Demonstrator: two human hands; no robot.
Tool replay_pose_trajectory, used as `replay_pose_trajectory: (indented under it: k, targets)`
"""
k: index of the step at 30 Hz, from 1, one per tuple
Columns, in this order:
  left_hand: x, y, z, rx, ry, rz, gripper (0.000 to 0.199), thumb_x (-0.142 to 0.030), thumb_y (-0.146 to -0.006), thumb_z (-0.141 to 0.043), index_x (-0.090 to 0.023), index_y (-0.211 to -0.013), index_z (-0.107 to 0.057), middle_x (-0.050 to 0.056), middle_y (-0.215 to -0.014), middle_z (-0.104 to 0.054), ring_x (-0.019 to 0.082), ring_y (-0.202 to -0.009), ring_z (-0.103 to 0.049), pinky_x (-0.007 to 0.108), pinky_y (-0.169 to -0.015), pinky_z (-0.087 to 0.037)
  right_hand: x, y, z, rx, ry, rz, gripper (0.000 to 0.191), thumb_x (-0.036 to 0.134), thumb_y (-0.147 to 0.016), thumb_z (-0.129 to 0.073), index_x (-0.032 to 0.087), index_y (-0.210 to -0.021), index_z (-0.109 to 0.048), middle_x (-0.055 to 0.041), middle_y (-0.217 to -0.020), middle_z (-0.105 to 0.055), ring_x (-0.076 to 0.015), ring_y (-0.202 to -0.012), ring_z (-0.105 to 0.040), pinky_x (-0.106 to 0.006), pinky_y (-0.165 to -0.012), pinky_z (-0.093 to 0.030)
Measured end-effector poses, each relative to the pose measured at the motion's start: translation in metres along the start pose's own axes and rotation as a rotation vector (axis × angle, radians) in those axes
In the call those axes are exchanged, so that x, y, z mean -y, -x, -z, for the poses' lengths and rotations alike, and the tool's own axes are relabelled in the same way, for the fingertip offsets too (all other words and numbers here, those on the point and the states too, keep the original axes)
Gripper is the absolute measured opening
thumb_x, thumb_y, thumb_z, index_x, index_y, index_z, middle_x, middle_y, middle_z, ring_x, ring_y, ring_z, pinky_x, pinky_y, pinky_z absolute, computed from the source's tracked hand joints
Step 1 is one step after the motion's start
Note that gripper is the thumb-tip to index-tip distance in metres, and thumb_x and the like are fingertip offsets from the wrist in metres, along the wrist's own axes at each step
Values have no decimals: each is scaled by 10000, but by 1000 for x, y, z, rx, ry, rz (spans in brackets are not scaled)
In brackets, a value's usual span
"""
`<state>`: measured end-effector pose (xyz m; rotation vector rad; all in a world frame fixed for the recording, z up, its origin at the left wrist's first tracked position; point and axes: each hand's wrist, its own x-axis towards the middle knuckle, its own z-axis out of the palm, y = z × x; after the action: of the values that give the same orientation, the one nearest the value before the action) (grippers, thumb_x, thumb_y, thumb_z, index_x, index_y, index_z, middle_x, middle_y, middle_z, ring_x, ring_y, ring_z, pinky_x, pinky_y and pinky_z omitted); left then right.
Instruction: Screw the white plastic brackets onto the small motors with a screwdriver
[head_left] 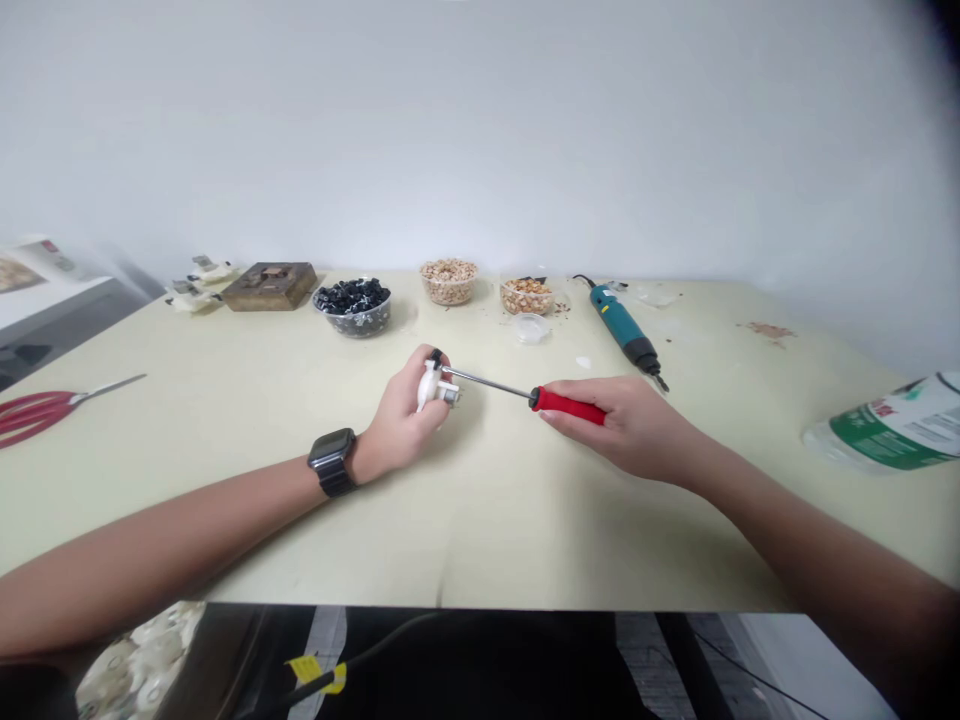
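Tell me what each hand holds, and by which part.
The right hand holds a screwdriver by its red handle; the left hand grips a small white plastic part around its body.

A plain white wall [480, 130] fills the upper frame behind a pale cream table [480, 540], under soft, even light, with a dark space [480, 670] below the table's near edge.

Black smartwatch [334, 462], square face, dark link band, left wrist [367, 455]; forearms [172, 530] bare
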<state>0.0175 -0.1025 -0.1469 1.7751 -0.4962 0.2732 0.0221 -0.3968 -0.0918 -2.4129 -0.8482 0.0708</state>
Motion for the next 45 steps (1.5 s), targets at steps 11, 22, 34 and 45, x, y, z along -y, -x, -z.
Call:
replay_pose_trajectory:
  k: [11, 22, 34, 45]
  targets:
    - [-2, 0, 2, 37, -118, -103, 308, -188, -732, -549, -184, -1040, -538, 1, -863, -598, 139, -715, -500, 303, -669, -409, -4, -6, 12, 335, -413, -230, 407, 574, -998, -607, 181, -972, -709, 16, -672, -547, -70, -502, -416, -226, -466, -338]
    - [-7, -5, -1, 4, 72, -133, 691, -158, -766, -594, -246, -1431, -427, 21, -1034, -579, 143, -803, -555, 274, -682, -445, -9, -5, 8, 232, -490, -371, 460, 590, -859, -791, 230, -968, -525, 28, -707, -567, -115, -521, -509, -241, -447, -387]
    - [3, -5, -4, -16, 185, 107, 523, -181, -785, -591, -244, -1286, -456, 10, -970, -566, 127, -729, -497, 239, -605, -418, -5, 0, -8, -224, 288, 129, 378, 482, -1087, -466, 204, -1084, -722, -66, -983, -757, -200, -843, -670, -324, -729, -451]
    - [-6, -8, -3, 57, 223, 227, 586, -253, -815, -625, -253, -1365, -426, 43, -1089, -573, 136, -740, -539, 236, -531, -488, -9, -5, -5, -47, -93, -147, 316, 503, -893, -742, 216, -989, -654, -14, -894, -697, -133, -684, -588, -241, -591, -433]
